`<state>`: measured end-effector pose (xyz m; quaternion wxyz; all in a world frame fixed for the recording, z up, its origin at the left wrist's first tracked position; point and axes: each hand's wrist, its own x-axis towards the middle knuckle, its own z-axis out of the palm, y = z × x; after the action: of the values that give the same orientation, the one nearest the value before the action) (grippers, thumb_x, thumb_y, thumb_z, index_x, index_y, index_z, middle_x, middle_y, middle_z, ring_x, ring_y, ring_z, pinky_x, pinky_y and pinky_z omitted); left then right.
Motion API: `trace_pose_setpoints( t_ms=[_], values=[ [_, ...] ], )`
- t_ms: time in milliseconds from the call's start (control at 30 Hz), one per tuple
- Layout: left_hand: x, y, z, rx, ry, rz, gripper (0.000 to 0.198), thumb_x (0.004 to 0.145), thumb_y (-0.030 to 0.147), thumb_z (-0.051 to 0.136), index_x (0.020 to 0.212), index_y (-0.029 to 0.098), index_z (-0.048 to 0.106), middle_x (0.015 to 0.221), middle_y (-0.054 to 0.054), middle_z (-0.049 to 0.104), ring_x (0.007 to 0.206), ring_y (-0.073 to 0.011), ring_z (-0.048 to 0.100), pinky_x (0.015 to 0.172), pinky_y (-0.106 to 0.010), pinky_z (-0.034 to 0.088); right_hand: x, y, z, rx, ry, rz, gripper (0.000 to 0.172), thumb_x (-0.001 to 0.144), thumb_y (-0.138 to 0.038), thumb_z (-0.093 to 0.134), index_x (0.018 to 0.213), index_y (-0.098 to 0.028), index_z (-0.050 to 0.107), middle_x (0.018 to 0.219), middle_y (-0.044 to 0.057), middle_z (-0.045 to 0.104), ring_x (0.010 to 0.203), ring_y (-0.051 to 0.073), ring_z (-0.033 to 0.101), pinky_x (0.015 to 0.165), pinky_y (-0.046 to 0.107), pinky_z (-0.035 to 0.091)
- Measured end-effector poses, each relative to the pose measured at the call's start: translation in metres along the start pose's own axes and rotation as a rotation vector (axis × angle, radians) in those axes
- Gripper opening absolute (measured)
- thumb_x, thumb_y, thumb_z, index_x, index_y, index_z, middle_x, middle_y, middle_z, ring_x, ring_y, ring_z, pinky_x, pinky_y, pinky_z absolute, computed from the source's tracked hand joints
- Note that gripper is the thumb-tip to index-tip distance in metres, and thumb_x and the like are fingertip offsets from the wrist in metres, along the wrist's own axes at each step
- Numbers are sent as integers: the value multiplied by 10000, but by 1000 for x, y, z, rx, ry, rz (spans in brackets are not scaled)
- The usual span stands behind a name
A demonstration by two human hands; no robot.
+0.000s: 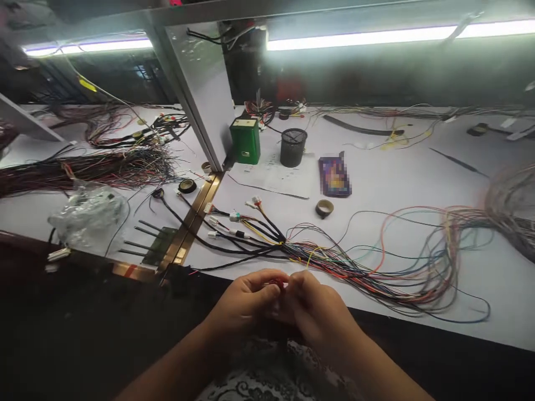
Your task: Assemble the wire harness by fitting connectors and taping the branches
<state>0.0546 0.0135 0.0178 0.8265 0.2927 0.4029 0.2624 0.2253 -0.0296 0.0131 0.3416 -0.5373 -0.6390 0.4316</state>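
Both my hands are close together in front of the bench edge. My left hand (pixel 248 298) has its thumb and forefinger closed around a small dark-red coil (pixel 277 283), which looks like thin wire, though most of it is hidden. Pressed up beside it, my right hand (pixel 320 306) has its fingers pinched; what lies in them is hidden. Just beyond my hands, a wiring harness (pixel 317 259) of many coloured wires lies along the bench. Its black-sleeved branches end in white connectors (pixel 213 235) on the left.
A roll of tape (pixel 324 209), a black mesh cup (pixel 293 147), a green box (pixel 245 141) and a printed sheet (pixel 267 175) stand or lie farther back. Left of the brass-coloured strip (pixel 194 220) are a clear plastic bag (pixel 90 214) and a thick wire bundle (pixel 96 167).
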Motion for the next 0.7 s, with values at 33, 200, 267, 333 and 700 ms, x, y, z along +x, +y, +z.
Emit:
trace_pose_setpoints(
  t_ms=[33,200,267,333,700],
  values=[
    [0,-1,0,-58,12,0,288,742,250,731,1013,161,692,834,-46,651,619,-74,552,653,-206,444,1,-1,-1,23,-6,16,114,917,-274,429,824,-225,386,663,-33,567,557,97,489,510,206,348],
    [0,-4,1,-232,83,-12,364,675,162,781,1026,184,686,988,-79,688,612,-58,586,671,-198,466,8,-6,-4,69,-49,128,136,884,-262,473,800,-226,372,713,-13,609,599,118,549,532,226,396],
    [0,-3,2,-226,92,-21,329,681,162,777,999,161,691,972,-84,693,609,-60,591,662,-194,470,10,-7,-4,34,-63,139,140,874,-260,482,788,-224,377,712,-11,618,598,123,551,529,233,392],
    [1,-2,3,-218,95,-17,301,686,165,774,974,147,691,941,-76,694,599,-61,590,645,-193,472,12,-7,-4,-25,-58,127,126,867,-253,484,793,-224,387,693,-15,611,585,126,544,515,237,378],
    [5,14,-3,-588,182,109,191,793,122,670,975,139,617,928,-18,630,492,17,416,447,-97,393,1,19,-20,-75,278,-125,198,856,-351,565,1026,-252,552,755,-5,590,685,154,558,644,304,449]
  ],
)
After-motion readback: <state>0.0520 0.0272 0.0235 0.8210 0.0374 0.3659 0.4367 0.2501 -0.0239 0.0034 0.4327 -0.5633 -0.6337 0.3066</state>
